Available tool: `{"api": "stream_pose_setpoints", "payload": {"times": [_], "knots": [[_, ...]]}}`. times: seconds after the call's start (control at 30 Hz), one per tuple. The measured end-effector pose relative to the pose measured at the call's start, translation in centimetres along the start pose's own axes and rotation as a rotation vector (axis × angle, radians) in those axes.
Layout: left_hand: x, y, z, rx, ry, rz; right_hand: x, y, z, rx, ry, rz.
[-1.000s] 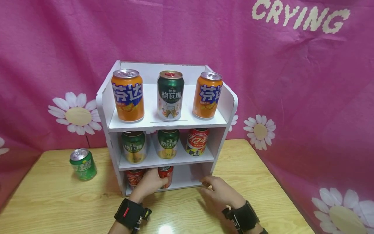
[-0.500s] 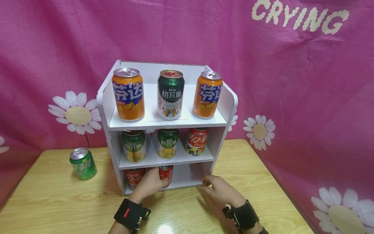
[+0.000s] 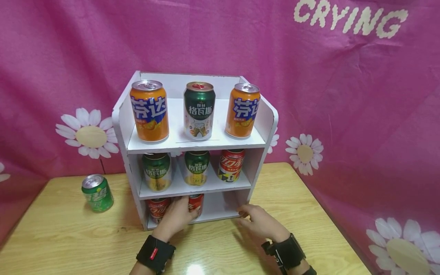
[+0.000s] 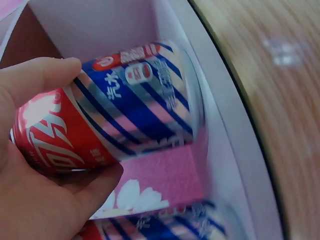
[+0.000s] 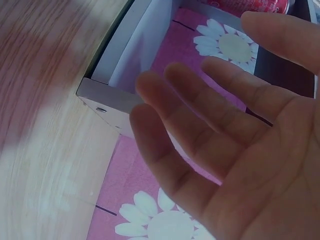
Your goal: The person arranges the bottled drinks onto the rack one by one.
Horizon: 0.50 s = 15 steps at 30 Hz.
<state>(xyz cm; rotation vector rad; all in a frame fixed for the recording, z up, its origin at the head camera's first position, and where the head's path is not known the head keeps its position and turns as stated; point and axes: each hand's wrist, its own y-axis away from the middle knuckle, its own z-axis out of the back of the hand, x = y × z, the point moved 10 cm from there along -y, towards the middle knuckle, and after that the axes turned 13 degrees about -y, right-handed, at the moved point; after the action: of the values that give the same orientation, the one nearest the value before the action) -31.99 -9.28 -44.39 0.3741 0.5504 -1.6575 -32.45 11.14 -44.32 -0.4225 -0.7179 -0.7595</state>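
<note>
My left hand (image 3: 177, 214) reaches into the bottom tier of a white three-tier shelf (image 3: 194, 144). It grips a red soda can (image 4: 135, 102), thumb on one side and fingers on the other; blue and white stripes show on the can's lower part. To its left on that tier stands a second red can (image 3: 158, 209), partly behind the hand. By the lower right corner of the shelf, my right hand (image 3: 259, 222) holds nothing. In the right wrist view its fingers (image 5: 200, 120) are spread and loosely bent, close to the shelf's side panel.
An orange can (image 3: 149, 114), a green-and-white can (image 3: 199, 110) and another orange can (image 3: 242, 110) line the top tier. Two green-and-gold cans (image 3: 157, 172) and a red can (image 3: 232, 165) stand on the middle tier. A green can (image 3: 97, 194) is on the wooden table (image 3: 86, 240), left of the shelf.
My left wrist has turned slightly while the hand keeps its grip on the red soda can. The right hand stays at the shelf's lower right corner.
</note>
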Motion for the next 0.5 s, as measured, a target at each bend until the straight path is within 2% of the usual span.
{"api": "stream_pose_setpoints", "payload": {"times": [0.17,0.27,0.4,0.5], "knots": [[0.32,0.01,-0.18,0.047,0.151,0.043,0.22,-0.01,0.14,-0.004,-0.010,0.000],[0.61,0.05,-0.21,0.055,0.194,0.075,0.25,-0.02,0.17,-0.006,-0.007,-0.001],[0.50,-0.03,-0.24,0.035,0.121,0.067,0.11,-0.03,0.08,-0.002,0.000,-0.014],[-0.09,-0.06,-0.01,-0.003,0.052,0.025,0.06,-0.05,-0.05,0.006,0.001,-0.019]]}}
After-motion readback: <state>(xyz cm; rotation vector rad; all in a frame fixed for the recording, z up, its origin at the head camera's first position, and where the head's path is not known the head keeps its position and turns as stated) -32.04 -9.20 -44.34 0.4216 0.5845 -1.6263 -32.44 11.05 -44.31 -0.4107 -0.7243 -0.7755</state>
